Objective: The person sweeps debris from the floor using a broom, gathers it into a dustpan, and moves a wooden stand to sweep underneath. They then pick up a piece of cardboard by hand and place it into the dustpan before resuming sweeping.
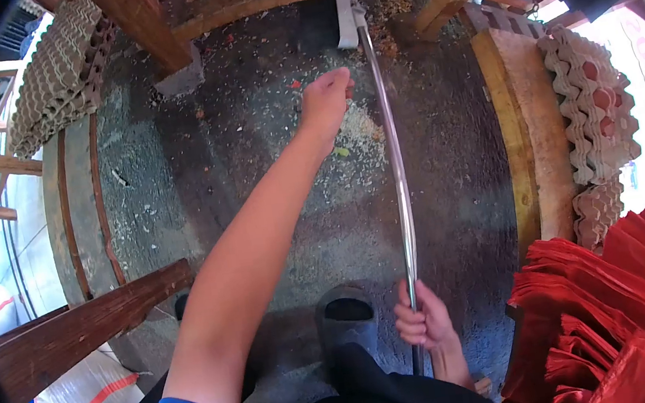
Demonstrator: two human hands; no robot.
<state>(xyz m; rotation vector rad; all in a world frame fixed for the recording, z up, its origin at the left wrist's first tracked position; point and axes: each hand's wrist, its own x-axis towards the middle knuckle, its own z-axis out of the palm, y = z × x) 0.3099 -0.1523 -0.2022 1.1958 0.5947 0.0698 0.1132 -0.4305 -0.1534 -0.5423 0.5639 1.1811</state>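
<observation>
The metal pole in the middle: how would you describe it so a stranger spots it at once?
Start from the grey concrete floor that fills the middle of the view. A thin pole runs up it from the right hand, which grips its lower end, to a pale brush head at the top. It is the only straight, shiny metal thing there, right of the outstretched left hand.

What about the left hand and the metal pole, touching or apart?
Apart. The head view shows a strip of floor between the left hand and the metal pole.
</observation>
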